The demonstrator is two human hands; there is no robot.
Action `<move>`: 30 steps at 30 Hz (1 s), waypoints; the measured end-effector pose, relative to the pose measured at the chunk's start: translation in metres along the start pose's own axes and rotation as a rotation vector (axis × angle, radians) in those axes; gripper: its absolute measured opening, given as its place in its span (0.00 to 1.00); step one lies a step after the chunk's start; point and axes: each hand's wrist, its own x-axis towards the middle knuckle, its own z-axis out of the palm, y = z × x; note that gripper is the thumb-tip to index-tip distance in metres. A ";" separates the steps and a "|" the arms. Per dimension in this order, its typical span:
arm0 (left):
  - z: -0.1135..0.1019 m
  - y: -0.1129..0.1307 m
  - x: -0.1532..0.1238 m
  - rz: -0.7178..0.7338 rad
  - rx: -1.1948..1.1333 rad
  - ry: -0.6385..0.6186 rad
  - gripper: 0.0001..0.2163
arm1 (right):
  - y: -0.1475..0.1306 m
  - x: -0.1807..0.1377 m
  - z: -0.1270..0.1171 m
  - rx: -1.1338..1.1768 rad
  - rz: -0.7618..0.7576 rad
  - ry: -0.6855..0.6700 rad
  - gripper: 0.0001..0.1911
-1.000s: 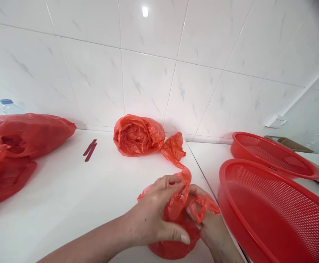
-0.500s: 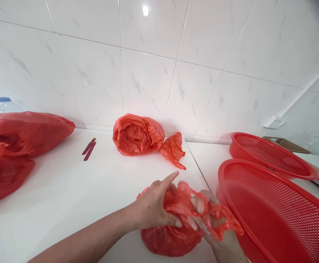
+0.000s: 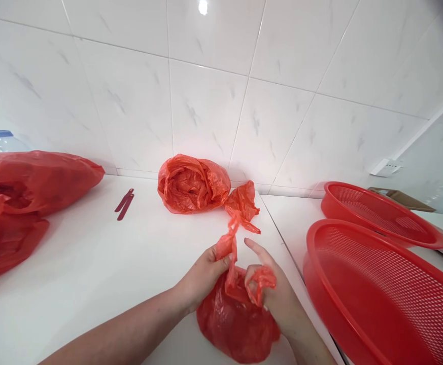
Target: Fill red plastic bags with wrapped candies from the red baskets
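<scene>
A filled red plastic bag [image 3: 236, 324] rests on the white table in front of me, its contents only dimly showing through the film. My left hand [image 3: 206, 276] pinches one twisted handle of it, whose loop sticks up past the thumb. On the other side, my right hand [image 3: 272, 284] grips the second handle, its end bunched over the curled fingers while the index finger points up and away. Between the two hands the bag's mouth is gathered and partly open.
Behind stand a rolled-up red plastic bag [image 3: 194, 185] and a crumpled red bag piece [image 3: 244, 200]. Large red bags [image 3: 49, 180] lie left, near a dark red folding knife-like tool [image 3: 125, 204]. Two red mesh baskets [image 3: 314, 253] occupy the right side. A tiled wall [image 3: 206, 111] bounds the back.
My hands have drawn apart, each now on a handle of the bag. The left hand, spread over the bag before, is closed on its handle, and the loops have separated.
</scene>
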 end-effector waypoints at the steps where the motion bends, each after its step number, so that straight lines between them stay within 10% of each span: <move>1: 0.001 -0.002 0.000 0.006 0.045 -0.020 0.11 | -0.001 0.000 0.003 -0.011 0.033 -0.028 0.41; 20: -0.013 -0.005 0.004 0.005 0.775 0.082 0.07 | 0.016 0.010 0.022 -0.073 0.040 0.055 0.10; 27: -0.006 -0.017 -0.008 0.564 0.997 0.177 0.29 | 0.025 0.015 0.012 0.014 0.085 0.220 0.07; 30: -0.003 -0.016 -0.009 0.584 1.029 0.142 0.18 | 0.026 0.014 0.010 -0.041 0.108 0.213 0.07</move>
